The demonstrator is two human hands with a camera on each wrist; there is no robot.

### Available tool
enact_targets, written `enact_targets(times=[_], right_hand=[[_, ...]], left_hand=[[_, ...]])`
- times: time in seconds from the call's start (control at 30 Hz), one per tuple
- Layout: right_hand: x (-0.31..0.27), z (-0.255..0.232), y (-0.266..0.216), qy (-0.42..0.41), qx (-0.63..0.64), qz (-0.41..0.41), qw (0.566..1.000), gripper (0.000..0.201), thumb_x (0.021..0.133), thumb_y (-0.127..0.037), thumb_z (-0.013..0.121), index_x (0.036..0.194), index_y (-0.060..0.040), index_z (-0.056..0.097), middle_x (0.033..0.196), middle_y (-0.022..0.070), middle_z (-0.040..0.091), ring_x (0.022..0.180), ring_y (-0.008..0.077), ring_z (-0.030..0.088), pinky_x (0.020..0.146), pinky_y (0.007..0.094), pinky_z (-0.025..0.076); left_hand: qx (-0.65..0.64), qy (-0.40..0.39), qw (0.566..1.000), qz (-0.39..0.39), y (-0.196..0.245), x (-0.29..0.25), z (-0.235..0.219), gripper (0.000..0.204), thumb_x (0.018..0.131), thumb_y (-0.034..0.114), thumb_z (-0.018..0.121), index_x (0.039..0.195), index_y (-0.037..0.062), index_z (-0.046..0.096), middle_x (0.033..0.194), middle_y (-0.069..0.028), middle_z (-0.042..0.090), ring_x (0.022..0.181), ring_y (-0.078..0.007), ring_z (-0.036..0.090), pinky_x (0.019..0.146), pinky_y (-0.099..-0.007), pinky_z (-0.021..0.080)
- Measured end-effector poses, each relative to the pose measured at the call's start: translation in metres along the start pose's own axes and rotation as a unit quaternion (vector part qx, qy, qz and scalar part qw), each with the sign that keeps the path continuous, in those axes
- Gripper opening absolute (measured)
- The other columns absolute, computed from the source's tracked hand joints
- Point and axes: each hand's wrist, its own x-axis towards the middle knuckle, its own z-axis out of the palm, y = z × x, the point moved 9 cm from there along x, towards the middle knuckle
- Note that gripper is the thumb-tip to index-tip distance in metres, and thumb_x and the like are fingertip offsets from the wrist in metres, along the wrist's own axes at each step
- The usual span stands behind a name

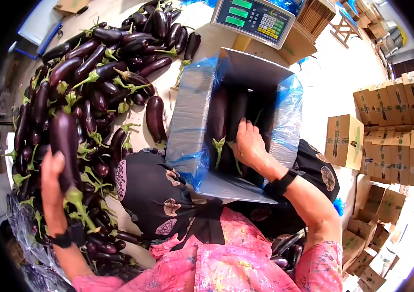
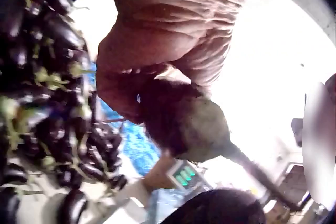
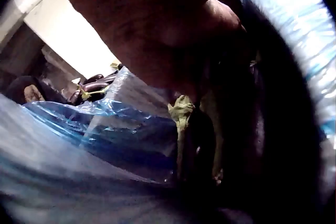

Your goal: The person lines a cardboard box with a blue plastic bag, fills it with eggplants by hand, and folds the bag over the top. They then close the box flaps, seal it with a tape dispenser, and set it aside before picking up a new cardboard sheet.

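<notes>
My left hand grips a dark purple eggplant above the heap at the left, its green stem pointing down toward me. In the left wrist view, the fingers curl round the eggplant near its green cap. Inside the box, my right hand rests with its fingertips on one of the eggplants lying there lengthwise. Another packed eggplant lies to its left, green stem toward me. The right wrist view is dark around the hand, with a green stem below it.
A large heap of eggplants covers the left side. Blue plastic film lines the box, which stands between my knees. Beyond it is a digital scale. Printed cartons are stacked at the right, with opened cartons below them.
</notes>
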Motion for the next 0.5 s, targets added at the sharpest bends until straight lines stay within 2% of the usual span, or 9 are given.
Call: enact_targets(times=[0.07,0.13,0.2,0.27,0.33,0.37,0.4,0.47,0.5], right_hand=[[-0.013,0.007,-0.003,-0.012,-0.027,-0.048,0.998,0.086,0.077,-0.019,0.075,0.14,0.018,0.03,0.135,0.0402,0.044,0.12,0.0506,0.05,0.099,0.0501,0.047],[-0.027,0.008,-0.011,-0.055,-0.03,-0.062,0.996,0.086,0.077,-0.02,0.076,0.14,0.018,0.03,0.142,0.0428,0.035,0.126,0.052,0.045,0.103,0.05,0.045],[-0.036,0.013,-0.013,-0.075,-0.037,-0.077,0.994,0.087,0.078,-0.021,0.076,0.141,0.018,0.03,0.144,0.0428,0.032,0.13,0.0517,0.042,0.105,0.0492,0.044],[-0.044,0.017,-0.02,-0.099,-0.059,-0.092,0.989,0.088,0.079,-0.024,0.076,0.142,0.0173,0.03,0.147,0.0421,0.029,0.136,0.0497,0.037,0.108,0.0482,0.042],[-0.052,0.021,-0.027,-0.053,-0.147,-0.161,0.975,0.073,0.081,-0.018,0.065,0.138,0.0189,0.038,0.145,0.0404,0.034,0.125,0.045,0.049,0.096,0.0451,0.05],[-0.062,0.013,-0.037,0.015,-0.201,-0.213,0.956,0.055,0.082,-0.016,0.058,0.127,0.0165,0.052,0.133,0.0373,0.049,0.116,0.0407,0.055,0.087,0.0417,0.054],[-0.067,0.009,-0.041,-0.064,-0.136,-0.208,0.967,0.037,0.083,-0.014,0.056,0.112,0.0085,0.063,0.114,0.0275,0.062,0.104,0.0353,0.062,0.081,0.0405,0.055],[-0.085,0.026,-0.047,-0.153,-0.132,-0.244,0.948,0.031,0.086,-0.012,0.055,0.111,0.0048,0.059,0.103,0.0201,0.061,0.102,0.036,0.063,0.077,0.0438,0.055],[-0.088,0.003,-0.044,-0.158,-0.066,-0.18,0.969,0.023,0.089,-0.016,0.056,0.105,-0.0003,0.061,0.102,0.0178,0.065,0.099,0.0338,0.066,0.077,0.0445,0.056]], left_hand=[[-0.053,0.001,0.997,0.059,0.075,0.003,0.047,0.055,0.092,0.034,0.06,0.135,0.0003,0.053,0.109,-0.0057,0.064,0.084,-0.0085,0.06,0.071,-0.0235,0.049],[0.022,-0.164,0.98,0.108,0.124,0.008,0.122,0.057,0.093,0.035,0.06,0.137,-0.0002,0.051,0.109,-0.0061,0.064,0.085,-0.0085,0.06,0.071,-0.0235,0.049],[0.064,-0.304,0.936,0.164,0.145,0.013,0.209,0.063,0.091,0.041,0.062,0.137,-0.0011,0.05,0.11,-0.0072,0.063,0.087,-0.0107,0.06,0.076,-0.0251,0.05],[0.088,-0.392,0.896,0.188,0.135,0.02,0.285,0.073,0.091,0.045,0.062,0.145,-0.0011,0.043,0.126,-0.0123,0.059,0.112,-0.0179,0.058,0.094,-0.0315,0.047],[0.205,-0.363,0.883,0.213,0.12,0.037,0.344,0.075,0.085,0.052,0.068,0.132,-0.0036,0.05,0.117,-0.0234,0.064,0.104,-0.0309,0.066,0.09,-0.0371,0.051],[0.24,-0.353,0.884,0.192,0.111,0.045,0.372,0.078,0.084,0.054,0.069,0.132,-0.0041,0.049,0.118,-0.0277,0.063,0.109,-0.0358,0.064,0.091,-0.0402,0.051],[0.274,-0.34,0.884,0.168,0.101,0.05,0.395,0.081,0.083,0.057,0.069,0.132,-0.0046,0.047,0.12,-0.032,0.062,0.113,-0.0408,0.063,0.093,-0.0434,0.05],[0.292,-0.339,0.878,0.17,0.088,0.051,0.434,0.089,0.082,0.061,0.068,0.134,-0.0065,0.044,0.119,-0.0343,0.061,0.115,-0.0448,0.06,0.096,-0.0474,0.049],[0.299,-0.323,0.879,0.185,0.078,0.052,0.448,0.094,0.082,0.062,0.067,0.139,-0.0076,0.038,0.116,-0.0355,0.061,0.115,-0.0462,0.06,0.098,-0.0496,0.048]])
